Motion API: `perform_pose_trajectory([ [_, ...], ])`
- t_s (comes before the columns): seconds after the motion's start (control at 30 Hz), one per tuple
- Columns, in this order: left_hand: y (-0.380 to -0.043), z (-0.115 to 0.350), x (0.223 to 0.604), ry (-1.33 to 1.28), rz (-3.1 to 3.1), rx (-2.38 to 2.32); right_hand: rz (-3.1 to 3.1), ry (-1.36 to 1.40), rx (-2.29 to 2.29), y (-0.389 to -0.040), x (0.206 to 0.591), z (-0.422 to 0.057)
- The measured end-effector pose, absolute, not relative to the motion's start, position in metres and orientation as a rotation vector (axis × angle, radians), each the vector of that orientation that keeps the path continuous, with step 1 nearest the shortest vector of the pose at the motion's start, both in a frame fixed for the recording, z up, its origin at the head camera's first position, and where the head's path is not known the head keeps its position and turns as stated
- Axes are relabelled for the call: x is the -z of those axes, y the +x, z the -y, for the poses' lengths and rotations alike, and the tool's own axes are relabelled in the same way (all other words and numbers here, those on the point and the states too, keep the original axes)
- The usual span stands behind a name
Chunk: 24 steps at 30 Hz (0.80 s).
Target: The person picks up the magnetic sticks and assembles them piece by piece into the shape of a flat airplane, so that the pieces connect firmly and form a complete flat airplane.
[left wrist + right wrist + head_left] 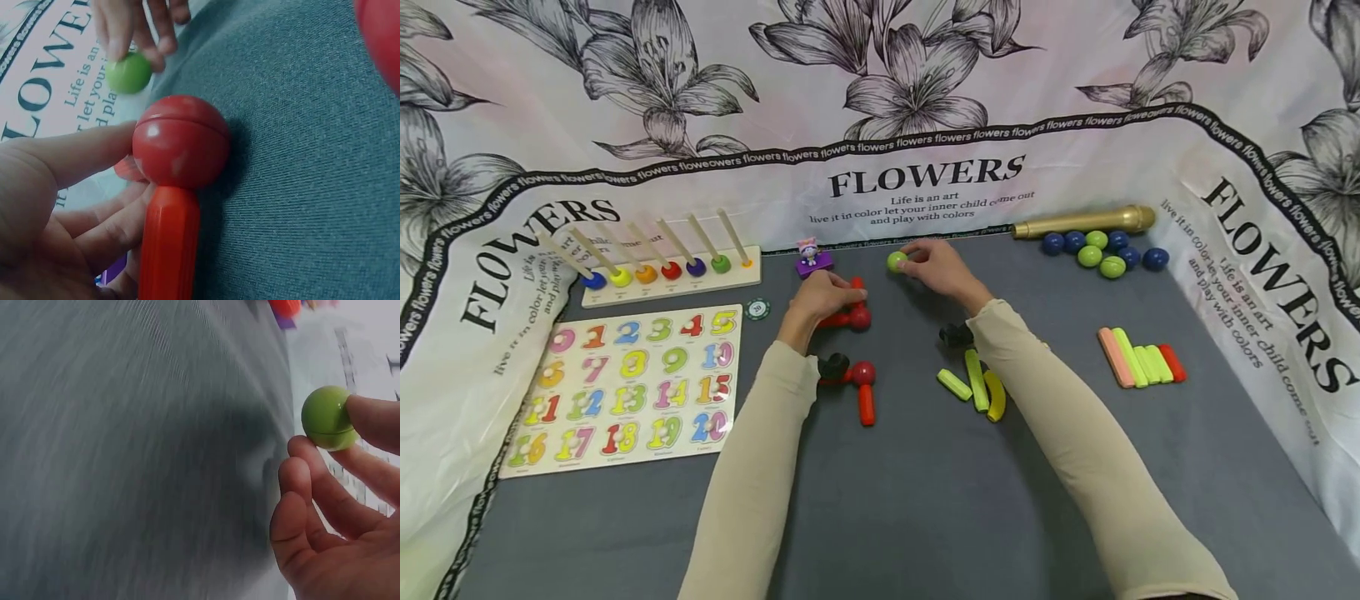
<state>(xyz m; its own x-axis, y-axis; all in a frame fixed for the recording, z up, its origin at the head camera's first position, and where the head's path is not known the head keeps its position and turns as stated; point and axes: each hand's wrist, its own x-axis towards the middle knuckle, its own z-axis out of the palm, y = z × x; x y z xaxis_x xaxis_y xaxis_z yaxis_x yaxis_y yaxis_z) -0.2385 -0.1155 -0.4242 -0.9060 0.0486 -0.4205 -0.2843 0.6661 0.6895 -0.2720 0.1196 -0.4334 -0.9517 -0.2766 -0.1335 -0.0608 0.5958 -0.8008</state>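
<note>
My left hand (826, 298) pinches a red stick between thumb and fingers. That stick joins a red ball (181, 142), from which a second red stick (169, 244) runs out to the side. Just below on the table lies another red ball (864, 372) with red sticks (867, 405) attached. Between thumb and fingertips my right hand (942, 268) holds a small green ball (328, 417), to the right of the left hand and near the back edge. In the right wrist view the green ball appears raised off the grey cloth.
Yellow-green sticks (976, 380) and a curved yellow piece (996, 396) lie below the right wrist. Blue and green balls (1112, 267) sit near a gold microphone (1082, 222). Coloured sticks (1138, 357) line the right. Leftward are a number board (625, 392), peg stand (673, 279), chip (757, 309) and figurine (810, 257).
</note>
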Motion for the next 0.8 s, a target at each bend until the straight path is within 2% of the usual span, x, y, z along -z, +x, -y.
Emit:
perform_pose_trajectory([
  [0.4,-0.242,0.115,0.431,-0.166,-2.424,-1.164,-2.556,-0.465,1.196,-0.281,0.437,-0.077],
  [0.8,-0.241,0.122,0.429,-0.150,-2.413,-1.192,-2.581,-0.555,1.078,-0.279,0.431,-0.074],
])
